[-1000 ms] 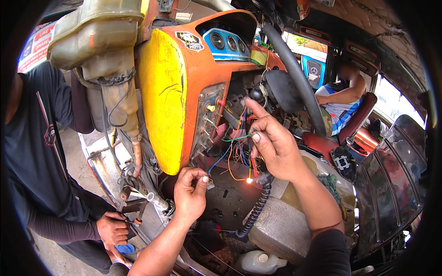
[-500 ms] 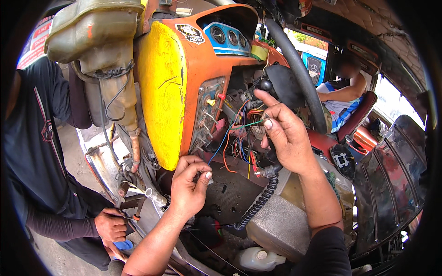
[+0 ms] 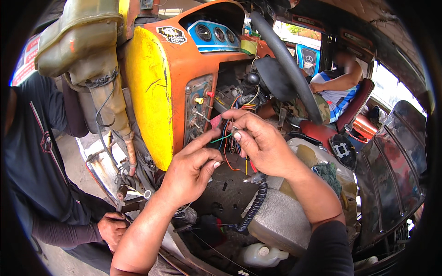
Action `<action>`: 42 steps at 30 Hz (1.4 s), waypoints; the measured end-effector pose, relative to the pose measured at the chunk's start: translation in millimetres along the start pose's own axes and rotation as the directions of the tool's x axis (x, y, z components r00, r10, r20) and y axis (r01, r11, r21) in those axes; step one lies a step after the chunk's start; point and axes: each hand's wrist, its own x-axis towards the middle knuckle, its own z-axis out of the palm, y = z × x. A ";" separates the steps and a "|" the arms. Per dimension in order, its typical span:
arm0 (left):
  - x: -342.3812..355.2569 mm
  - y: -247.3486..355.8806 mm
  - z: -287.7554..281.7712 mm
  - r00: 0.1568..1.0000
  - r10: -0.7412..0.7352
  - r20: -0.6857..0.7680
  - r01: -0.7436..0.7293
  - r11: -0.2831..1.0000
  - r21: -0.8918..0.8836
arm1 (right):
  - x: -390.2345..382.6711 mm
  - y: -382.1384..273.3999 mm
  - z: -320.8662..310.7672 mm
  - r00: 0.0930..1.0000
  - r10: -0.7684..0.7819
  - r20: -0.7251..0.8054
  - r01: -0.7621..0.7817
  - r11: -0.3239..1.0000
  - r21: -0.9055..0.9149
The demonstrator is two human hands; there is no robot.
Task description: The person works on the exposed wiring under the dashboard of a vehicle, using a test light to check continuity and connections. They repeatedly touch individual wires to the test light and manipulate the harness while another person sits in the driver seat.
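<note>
In front of the open dashboard, my right hand (image 3: 258, 142) pinches a thin green wire (image 3: 222, 138) between thumb and fingers. My left hand (image 3: 191, 172) is beside it on the left, thumb pressed to the bent fingers, and whatever small thing it may hold does not show clearly. The fingertips of both hands are close together. Behind and below them hangs a bundle of loose wires, with an orange wire (image 3: 226, 158) among them. A black coiled cable (image 3: 258, 207) runs down below my right hand.
An orange and yellow dashboard (image 3: 149, 96) with switches stands at the left, a steering wheel (image 3: 290, 60) at the far right. Another person's hand (image 3: 113, 228) is at lower left. A person sits on a red seat (image 3: 361, 103). A white jug (image 3: 264, 255) lies below.
My right hand has come left and down with the green wire, and my left hand has risen slightly toward it. The view has shifted a little.
</note>
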 end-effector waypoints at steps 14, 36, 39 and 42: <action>5.5 -6.7 -3.3 0.997 -0.035 0.062 0.035 0.999 -0.003 | -6.4 6.8 6.9 0.960 0.277 0.032 -0.276 0.929 0.248; 2.0 -27.9 -14.1 1.000 -0.027 0.009 0.027 0.999 -0.031 | -98.7 100.3 110.8 0.370 0.770 0.520 -0.875 0.101 0.473; 2.1 -29.7 -13.8 1.000 -0.024 0.002 0.024 0.998 -0.051 | -92.3 109.0 107.7 0.382 0.832 0.403 -0.832 0.119 0.542; 0.8 -29.8 -15.1 1.000 -0.023 0.005 0.024 0.996 -0.084 | -81.4 109.7 110.2 0.425 0.846 0.322 -0.792 0.176 0.585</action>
